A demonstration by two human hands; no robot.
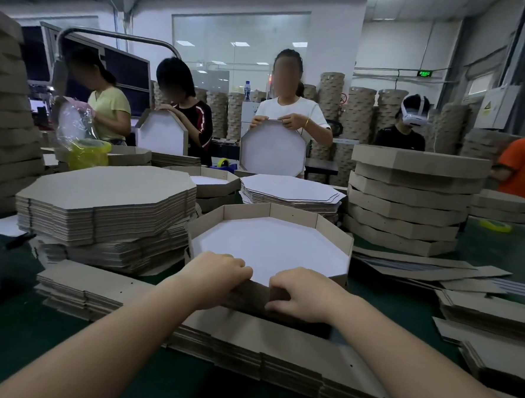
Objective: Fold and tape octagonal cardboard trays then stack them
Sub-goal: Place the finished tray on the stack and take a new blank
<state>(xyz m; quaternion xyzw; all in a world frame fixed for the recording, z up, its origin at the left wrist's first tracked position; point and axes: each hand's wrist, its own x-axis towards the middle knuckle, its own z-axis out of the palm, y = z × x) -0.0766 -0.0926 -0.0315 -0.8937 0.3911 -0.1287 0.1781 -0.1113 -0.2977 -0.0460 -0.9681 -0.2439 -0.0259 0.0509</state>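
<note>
At 6 o'clock, nearest the viewer, a left hand (219, 276) and a right hand (298, 293) sit side by side, their fingers curled over and pinching the near wall of a brown octagonal cardboard tray with a white floor (270, 245), which stands at centre on the dark green tabletop (17, 322). The step appears to be closing the wall seam. Next it likely needs tape: a yellow tape roll (496, 225) lies well apart at 2 o'clock, beyond a stack of finished brown trays (408, 201).
</note>
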